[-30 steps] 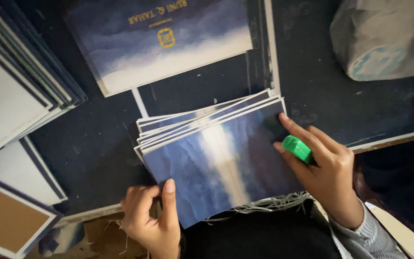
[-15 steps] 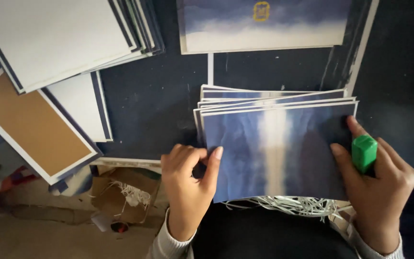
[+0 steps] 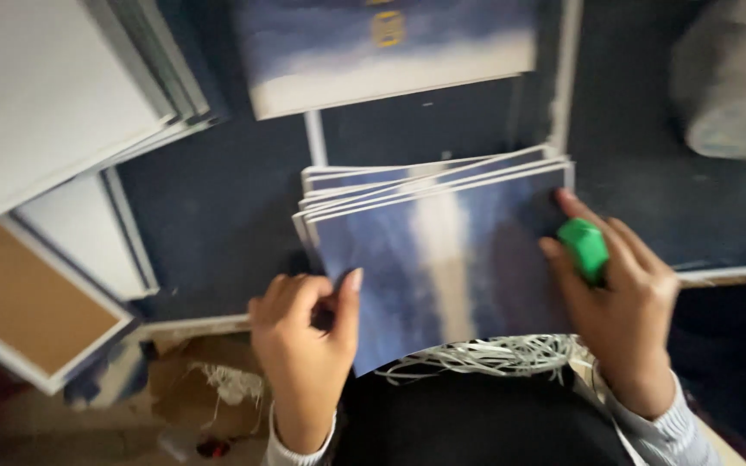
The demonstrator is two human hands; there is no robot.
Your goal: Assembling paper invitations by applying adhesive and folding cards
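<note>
- Blue-and-white printed sheets (image 3: 442, 250), stacked and fanned a little at their far edges, lie on the dark table (image 3: 218, 216) right in front of me, the near edge overhanging toward my lap.
- The fan could spread further, I judge: my hands press only the two sides, so the lower sheets are free to slide out.
- The overhanging edge could tip the stack off the table if I ease my pressure.
- The white cords (image 3: 485, 355) bunched under the near edge could snag a corner.
- My left hand (image 3: 304, 345) pinches the stack's left edge, thumb on top and fingers curled beneath, nearly closed on it.
- My right hand (image 3: 623, 293) is closed around a small green block (image 3: 586, 248), with the fingertips resting on the top sheet's right side.
- A larger blue board (image 3: 390, 52) lies beyond, white panels (image 3: 62, 103) to the left.
</note>
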